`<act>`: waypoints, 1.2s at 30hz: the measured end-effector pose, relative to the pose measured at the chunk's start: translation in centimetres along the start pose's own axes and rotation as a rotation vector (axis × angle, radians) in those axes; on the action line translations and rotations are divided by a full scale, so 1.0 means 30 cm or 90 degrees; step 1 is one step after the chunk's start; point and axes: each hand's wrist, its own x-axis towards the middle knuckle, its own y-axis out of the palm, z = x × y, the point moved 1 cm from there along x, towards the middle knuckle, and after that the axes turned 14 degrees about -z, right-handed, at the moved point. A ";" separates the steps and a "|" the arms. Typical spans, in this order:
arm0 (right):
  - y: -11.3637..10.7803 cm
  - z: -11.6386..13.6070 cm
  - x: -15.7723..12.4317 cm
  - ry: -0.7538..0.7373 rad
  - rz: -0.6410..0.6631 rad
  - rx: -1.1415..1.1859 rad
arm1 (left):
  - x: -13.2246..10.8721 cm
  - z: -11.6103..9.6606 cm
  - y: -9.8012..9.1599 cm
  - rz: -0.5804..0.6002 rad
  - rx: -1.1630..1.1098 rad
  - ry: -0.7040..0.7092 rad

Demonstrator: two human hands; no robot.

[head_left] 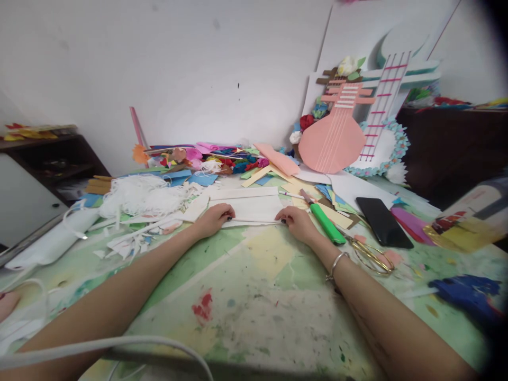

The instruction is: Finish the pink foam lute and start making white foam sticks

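A white sheet of paper (251, 205) with straight fold lines lies flat on the table in front of me. My left hand (215, 219) is closed on its near left corner, fingertips curled at the edge. At the near right corner my right hand (297, 222) pinches the paper the same way. Close to the right hand lies a green-handled utility knife (327, 223). Gold-handled scissors (372, 255) rest beyond my right wrist, beside the knife's end. The undersides of the fingers are hidden.
White shredded paper strips (138, 196) are heaped at left. A black phone (384, 222) and a blue glue gun (470, 296) lie at right. Paper instruments, including a pink lute (332, 140), lean on the wall. A white cable (159, 341) crosses the foreground. Another person's hand (8, 304) shows at the left edge.
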 end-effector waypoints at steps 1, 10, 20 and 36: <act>0.000 -0.002 0.001 0.006 0.006 0.003 | 0.000 0.002 0.001 0.000 0.004 -0.009; 0.008 0.010 0.012 0.047 0.015 -0.052 | 0.005 -0.028 0.009 -0.010 0.092 -0.104; 0.009 0.006 0.003 0.049 -0.026 -0.033 | 0.001 -0.067 0.001 -0.057 0.130 -0.239; 0.006 0.064 -0.010 -0.096 0.038 -0.188 | -0.017 -0.054 0.040 -0.040 0.082 0.217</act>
